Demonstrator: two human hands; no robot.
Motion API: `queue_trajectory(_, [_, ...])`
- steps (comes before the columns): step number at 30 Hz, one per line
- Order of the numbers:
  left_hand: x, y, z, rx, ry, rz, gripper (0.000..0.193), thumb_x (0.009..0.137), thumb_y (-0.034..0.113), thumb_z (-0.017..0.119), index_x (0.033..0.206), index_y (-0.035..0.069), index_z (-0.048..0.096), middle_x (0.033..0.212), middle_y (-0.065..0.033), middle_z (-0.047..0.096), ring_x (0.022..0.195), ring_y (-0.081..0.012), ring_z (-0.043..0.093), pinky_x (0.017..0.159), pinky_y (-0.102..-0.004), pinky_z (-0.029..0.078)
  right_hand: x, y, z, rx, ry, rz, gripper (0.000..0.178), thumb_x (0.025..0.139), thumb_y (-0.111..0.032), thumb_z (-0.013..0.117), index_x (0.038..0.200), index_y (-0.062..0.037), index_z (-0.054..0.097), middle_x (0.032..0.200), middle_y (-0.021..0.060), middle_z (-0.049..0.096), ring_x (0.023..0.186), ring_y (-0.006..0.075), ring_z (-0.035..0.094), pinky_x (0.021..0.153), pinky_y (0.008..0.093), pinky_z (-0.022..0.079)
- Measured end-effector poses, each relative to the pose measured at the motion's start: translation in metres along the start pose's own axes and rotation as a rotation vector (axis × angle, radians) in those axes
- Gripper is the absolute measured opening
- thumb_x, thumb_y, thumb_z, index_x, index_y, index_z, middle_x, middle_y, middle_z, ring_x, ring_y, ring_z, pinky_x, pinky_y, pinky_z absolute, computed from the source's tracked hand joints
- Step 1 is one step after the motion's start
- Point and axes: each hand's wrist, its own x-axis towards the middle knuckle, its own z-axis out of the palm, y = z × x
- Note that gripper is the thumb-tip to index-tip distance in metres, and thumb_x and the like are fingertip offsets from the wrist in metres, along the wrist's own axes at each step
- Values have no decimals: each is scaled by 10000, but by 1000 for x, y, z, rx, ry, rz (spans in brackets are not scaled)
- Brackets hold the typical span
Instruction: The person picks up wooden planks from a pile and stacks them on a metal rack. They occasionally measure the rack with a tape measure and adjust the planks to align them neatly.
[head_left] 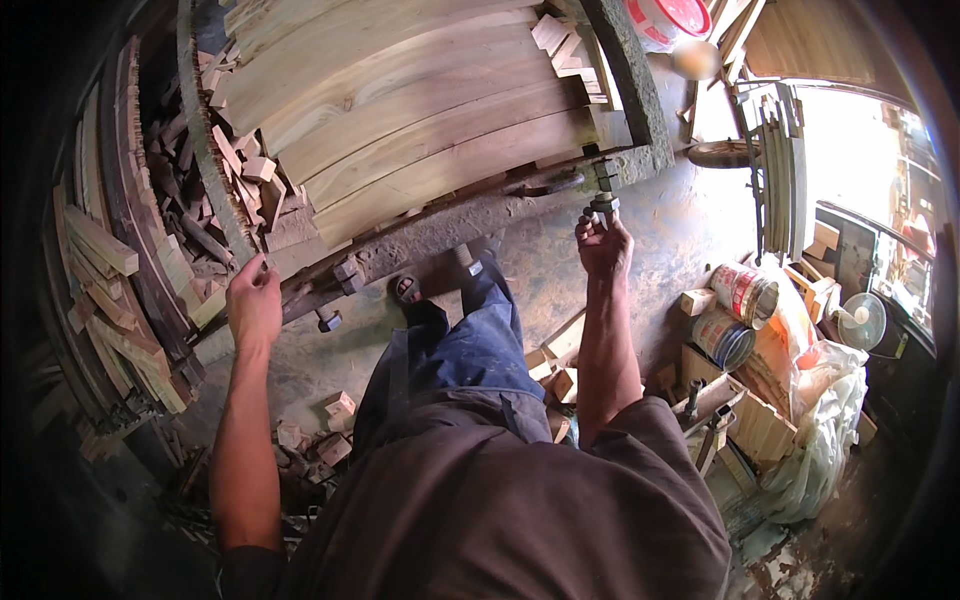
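Note:
My right hand (605, 246) has its fingers closed round the lower end of a bolt (605, 203) at the right end of a rusty metal beam (440, 226). My left hand (254, 305) is at the beam's left end, its fingers pinched together just below the end of a narrow rough-edged bar (213, 150). What lies between those fingers is too small to make out. Beyond the beam lies a panel of pale wooden boards (420, 110), set side by side. Two more bolts (328, 320) stick out of the beam's near side, between my hands.
Wood offcuts (258, 170) fill a gap left of the panel, and stacked timber (100, 260) stands farther left. To the right are tin cans (745, 293), a plastic bag (825, 430), a small fan (862, 322) and upright slats (780, 170). A red-and-white bucket (668, 22) sits at the back.

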Motion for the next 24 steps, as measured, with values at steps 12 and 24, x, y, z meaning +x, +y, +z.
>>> queue_trajectory(12, [1,-2,1,-48,-3,2,423,883,163,604,1275,4,608,867,-134,672,771,-210,610,768,-329,481,5,-2,27,-825,-100,-601,353,816,96,638,1137,-46,604,953,59,658,821,157,616,744,303,514])
queue_trajectory(24, [1,-6,2,-19,6,-1,406,896,173,629,1248,-28,612,904,-154,688,790,-222,626,779,-337,490,1,-9,35,-335,55,-484,268,941,-150,591,1164,-5,564,1021,162,650,893,295,647,817,420,543])
